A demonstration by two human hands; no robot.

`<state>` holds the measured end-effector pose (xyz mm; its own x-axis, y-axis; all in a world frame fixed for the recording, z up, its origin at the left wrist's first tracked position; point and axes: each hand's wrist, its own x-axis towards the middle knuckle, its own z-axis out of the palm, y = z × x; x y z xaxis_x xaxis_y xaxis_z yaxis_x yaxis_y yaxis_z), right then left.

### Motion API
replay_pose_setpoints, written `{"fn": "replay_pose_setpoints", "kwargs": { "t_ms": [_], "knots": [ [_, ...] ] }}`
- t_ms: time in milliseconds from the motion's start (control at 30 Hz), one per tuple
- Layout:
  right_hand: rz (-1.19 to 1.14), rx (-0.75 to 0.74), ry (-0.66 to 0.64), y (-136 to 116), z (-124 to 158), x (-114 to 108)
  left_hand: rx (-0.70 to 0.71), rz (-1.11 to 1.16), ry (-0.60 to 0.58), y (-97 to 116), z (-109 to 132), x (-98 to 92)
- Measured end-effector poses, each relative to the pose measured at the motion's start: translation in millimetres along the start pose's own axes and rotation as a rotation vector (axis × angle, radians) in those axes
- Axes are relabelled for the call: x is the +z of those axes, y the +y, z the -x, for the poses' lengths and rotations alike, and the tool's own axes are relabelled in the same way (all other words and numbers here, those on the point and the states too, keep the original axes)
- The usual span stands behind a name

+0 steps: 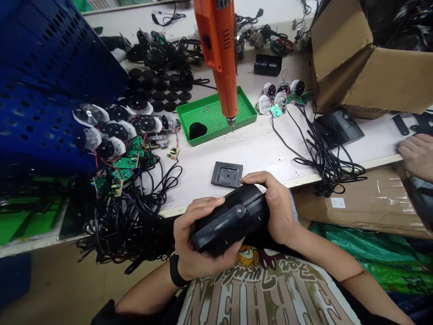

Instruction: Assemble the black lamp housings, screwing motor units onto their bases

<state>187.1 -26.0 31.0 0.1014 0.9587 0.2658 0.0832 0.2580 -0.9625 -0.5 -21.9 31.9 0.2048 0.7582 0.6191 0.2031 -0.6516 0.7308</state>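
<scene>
Both of my hands hold a black plastic housing (233, 216) in front of my chest, tilted with its right end higher. My left hand (199, 239) wraps round its lower left part. My right hand (279, 205) grips the right end, thumb and fingers over the edge. A seam runs across the housing near that end. Just beyond it a square black plastic base (227, 174) lies on the bench. An orange electric screwdriver (223, 58) hangs point down over a green perforated tray (250, 118), which holds small screws and a pile of black discs.
Motor assemblies with circuit boards (126, 162) and tangled black cables (162, 180) lie left, beside a blue perforated crate (77, 58). At right are an open cardboard box (382, 81), a cable bundle (324, 158) and another person's hand (417, 151). Another black housing (268, 65) lies behind.
</scene>
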Motion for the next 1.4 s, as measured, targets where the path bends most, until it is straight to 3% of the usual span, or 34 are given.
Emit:
{"fn": "replay_pose_setpoints", "kwargs": {
  "t_ms": [100,333,500,667,833,900,967,1100,1167,1300,1400],
  "knots": [
    [-0.125,-0.051,0.063,3.0,-2.2,1.8,0.083,-0.042,0.012,2.2,-1.6,4.8],
    [-0.177,-0.055,0.059,11.2,-6.6,0.2,0.166,-0.071,-0.006,2.0,-0.2,6.5],
    [-0.017,-0.022,-0.017,7.9,-11.1,-7.8,0.082,-0.015,-0.014,-6.3,0.7,8.8],
    [0.251,-0.208,-0.098,3.3,-5.3,-15.0,0.002,-0.045,0.027,4.3,7.1,17.7],
    [0.325,-0.242,-0.046,35.9,-17.7,-29.1,0.110,-0.134,0.140,-3.9,-0.1,40.3],
    [0.325,-0.205,-0.080,41.8,-27.6,-33.4,0.099,-0.137,0.128,-6.0,-7.5,40.6],
    [0.313,-0.162,-0.139,36.5,-35.0,-36.7,-0.002,-0.061,0.049,-2.0,-15.6,33.0],
    [0.208,-0.002,-0.313,12.9,-37.1,-44.0,-0.461,0.304,-0.071,2.0,-35.7,9.5],
    [0.141,0.124,-0.358,5.6,-28.7,-47.9,-0.619,0.453,-0.153,-1.7,-45.3,5.1],
    [-0.057,0.300,-0.188,5.3,-3.1,-53.6,-0.772,0.580,-0.293,-5.6,-52.7,11.2],
    [-0.336,0.371,0.000,-2.0,4.6,-71.2,-0.857,0.791,-0.322,-4.0,-53.7,15.7]
  ]
}}
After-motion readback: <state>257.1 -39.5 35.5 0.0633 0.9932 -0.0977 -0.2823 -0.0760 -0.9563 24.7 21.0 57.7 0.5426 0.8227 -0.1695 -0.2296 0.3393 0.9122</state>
